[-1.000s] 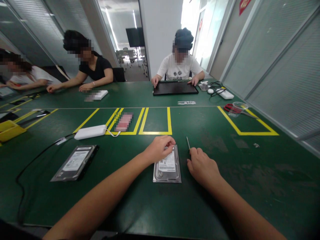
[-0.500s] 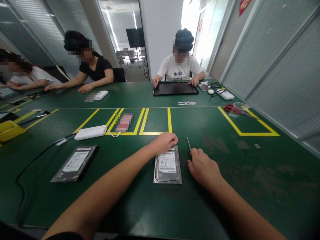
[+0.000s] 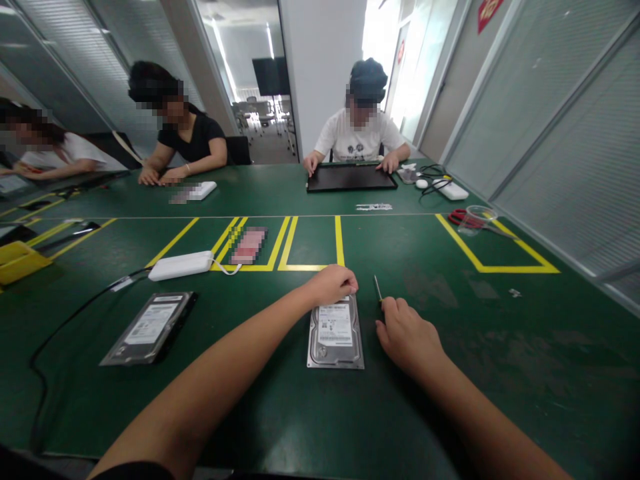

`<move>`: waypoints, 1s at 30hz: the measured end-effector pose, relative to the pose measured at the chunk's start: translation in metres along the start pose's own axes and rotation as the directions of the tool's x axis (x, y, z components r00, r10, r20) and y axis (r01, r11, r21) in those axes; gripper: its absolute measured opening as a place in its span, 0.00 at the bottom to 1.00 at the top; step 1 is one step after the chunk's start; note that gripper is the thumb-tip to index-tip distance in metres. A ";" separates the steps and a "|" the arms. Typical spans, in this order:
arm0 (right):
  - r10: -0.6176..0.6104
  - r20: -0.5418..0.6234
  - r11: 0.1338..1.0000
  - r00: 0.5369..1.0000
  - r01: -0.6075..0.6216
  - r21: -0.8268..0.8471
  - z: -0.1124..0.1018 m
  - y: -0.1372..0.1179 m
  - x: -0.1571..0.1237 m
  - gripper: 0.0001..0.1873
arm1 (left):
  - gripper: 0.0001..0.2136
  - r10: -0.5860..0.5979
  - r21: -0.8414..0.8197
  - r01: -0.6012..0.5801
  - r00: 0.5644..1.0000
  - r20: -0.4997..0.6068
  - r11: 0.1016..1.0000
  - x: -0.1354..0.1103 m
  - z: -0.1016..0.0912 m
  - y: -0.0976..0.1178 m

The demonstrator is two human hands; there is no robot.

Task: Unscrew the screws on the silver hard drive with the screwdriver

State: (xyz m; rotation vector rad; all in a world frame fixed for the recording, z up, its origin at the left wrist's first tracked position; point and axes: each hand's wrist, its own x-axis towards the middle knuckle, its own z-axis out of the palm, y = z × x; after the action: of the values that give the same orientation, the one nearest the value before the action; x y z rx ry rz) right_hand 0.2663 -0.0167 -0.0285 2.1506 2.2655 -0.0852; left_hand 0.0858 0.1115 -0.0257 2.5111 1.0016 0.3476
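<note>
A silver hard drive (image 3: 335,331) with a white label lies flat on the green table (image 3: 500,373) in front of me. My left hand (image 3: 331,285) rests curled at the drive's far edge, fingers pinched together; what they hold is too small to make out. My right hand (image 3: 407,333) lies just right of the drive, closed round a thin screwdriver (image 3: 377,289) whose metal shaft points away from me.
A second hard drive (image 3: 150,327) lies to the left, beside a white power bank (image 3: 181,265) with a cable. Yellow tape boxes (image 3: 313,267) mark the table. Scissors and a clear cup (image 3: 473,217) sit far right. Three other people sit across the table.
My left hand has slid from on top of the drive to its far edge. The right hand has stayed in place.
</note>
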 end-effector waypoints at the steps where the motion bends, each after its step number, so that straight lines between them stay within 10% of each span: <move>1: -0.002 -0.003 1.000 1.000 0.002 -0.001 0.000 0.000 0.000 0.11 | 0.06 -0.003 0.003 0.003 1.000 0.005 1.000 0.000 -0.001 0.000; 30: 0.006 0.030 1.000 1.000 -0.006 0.017 -0.002 0.001 0.001 0.11 | 0.05 -0.440 -0.078 0.445 0.895 0.078 0.892 0.005 -0.004 0.013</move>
State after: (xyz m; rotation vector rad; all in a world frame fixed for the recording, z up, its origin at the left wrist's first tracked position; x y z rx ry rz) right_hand 0.2668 -0.0153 -0.0270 2.1493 2.2505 -0.1360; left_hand 0.0954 0.1075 -0.0164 2.1122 1.4537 0.1734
